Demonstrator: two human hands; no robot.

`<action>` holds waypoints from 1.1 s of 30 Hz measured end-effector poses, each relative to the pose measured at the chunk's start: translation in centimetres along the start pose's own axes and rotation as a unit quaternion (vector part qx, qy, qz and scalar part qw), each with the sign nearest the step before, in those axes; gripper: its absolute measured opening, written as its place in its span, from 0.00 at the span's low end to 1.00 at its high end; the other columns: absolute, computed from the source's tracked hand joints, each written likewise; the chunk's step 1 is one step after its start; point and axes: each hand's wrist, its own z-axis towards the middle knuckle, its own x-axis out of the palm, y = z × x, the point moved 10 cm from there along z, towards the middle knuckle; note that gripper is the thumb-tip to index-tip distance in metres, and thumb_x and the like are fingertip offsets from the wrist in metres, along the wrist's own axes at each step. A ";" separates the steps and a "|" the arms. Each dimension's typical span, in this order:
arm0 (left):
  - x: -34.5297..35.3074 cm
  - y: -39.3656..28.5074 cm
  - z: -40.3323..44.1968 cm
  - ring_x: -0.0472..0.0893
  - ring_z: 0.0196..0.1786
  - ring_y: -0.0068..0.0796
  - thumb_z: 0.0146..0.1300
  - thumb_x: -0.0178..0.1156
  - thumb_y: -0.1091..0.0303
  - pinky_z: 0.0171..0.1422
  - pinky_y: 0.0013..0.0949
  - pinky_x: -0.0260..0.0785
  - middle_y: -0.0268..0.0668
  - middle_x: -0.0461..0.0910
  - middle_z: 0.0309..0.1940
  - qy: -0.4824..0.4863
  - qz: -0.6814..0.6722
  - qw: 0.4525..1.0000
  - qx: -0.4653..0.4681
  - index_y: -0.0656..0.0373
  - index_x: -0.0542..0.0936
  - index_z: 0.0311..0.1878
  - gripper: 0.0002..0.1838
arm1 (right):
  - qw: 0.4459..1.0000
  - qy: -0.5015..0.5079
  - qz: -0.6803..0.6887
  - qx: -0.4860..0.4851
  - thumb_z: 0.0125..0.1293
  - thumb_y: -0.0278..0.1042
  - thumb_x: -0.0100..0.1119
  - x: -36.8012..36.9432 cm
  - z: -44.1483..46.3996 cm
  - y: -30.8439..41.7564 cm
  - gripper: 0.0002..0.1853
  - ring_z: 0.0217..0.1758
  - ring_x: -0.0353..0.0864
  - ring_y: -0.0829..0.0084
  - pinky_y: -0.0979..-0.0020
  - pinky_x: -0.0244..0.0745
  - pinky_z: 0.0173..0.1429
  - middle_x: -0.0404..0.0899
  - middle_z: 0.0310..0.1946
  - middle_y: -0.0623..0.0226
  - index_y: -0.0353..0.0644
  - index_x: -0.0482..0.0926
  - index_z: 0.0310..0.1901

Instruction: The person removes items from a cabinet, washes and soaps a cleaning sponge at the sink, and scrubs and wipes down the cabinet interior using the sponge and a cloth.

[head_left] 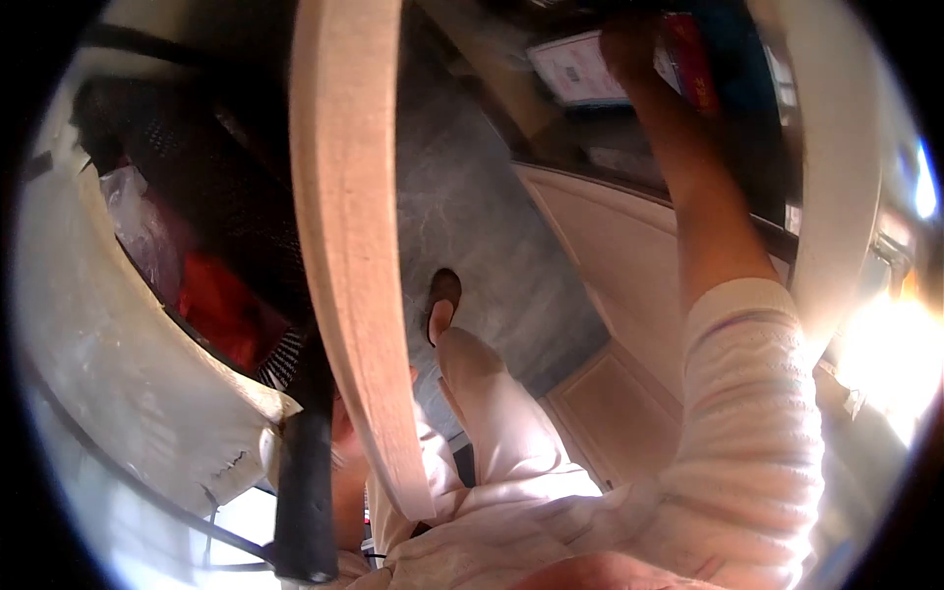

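My right arm stretches up into a dark open compartment. My right hand [629, 51] is at a white printed sheet or box [580, 69], beside a red book-like thing [690, 61]. Shadow hides its fingers, so I cannot tell whether it grips anything. A long pale wooden board [346, 216] runs from the top of the view down to my lap. Behind its lower part, my left hand [344, 433] is mostly covered and blurred. Skin shows at the board's left edge, and I cannot make out whether the hand holds the board.
Below the compartment are pale cabinet panels [615, 231]. A grey floor [472, 187] lies under my shod foot [445, 290]. To the left are a dark perforated basket-like thing [197, 147], clear plastic [143, 221] and red material [221, 310]. Bright light glares at right.
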 end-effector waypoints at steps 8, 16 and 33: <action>0.7 -2.1 3.7 0.76 0.47 0.34 0.53 0.65 0.64 0.50 0.35 0.69 0.44 0.74 0.50 0.047 -0.016 0.999 0.014 0.65 0.70 0.55 0.27 | 0.946 0.234 0.221 -0.045 0.57 0.44 0.52 -10.7 -15.4 9.4 0.21 0.58 0.66 0.55 0.44 0.61 0.56 0.69 0.53 0.49 0.38 0.74 0.48; 0.5 -6.3 5.7 0.77 0.43 0.45 0.51 0.66 0.67 0.49 0.40 0.68 0.48 0.78 0.41 0.113 -0.202 0.963 -0.140 0.66 0.76 0.43 0.18 | 0.342 0.422 0.820 0.183 0.58 0.48 0.58 -28.5 -33.2 7.1 0.27 0.53 0.72 0.65 0.70 0.67 0.56 0.75 0.49 0.58 0.35 0.72 0.52; -8.7 -25.0 9.8 0.76 0.43 0.44 0.54 0.53 0.79 0.48 0.37 0.69 0.44 0.76 0.40 0.170 -0.246 0.908 0.293 0.62 0.76 0.43 0.12 | 0.403 0.271 0.868 0.104 0.65 0.47 0.48 -43.0 -34.1 -1.1 0.24 0.56 0.72 0.64 0.70 0.66 0.59 0.75 0.50 0.56 0.38 0.68 0.57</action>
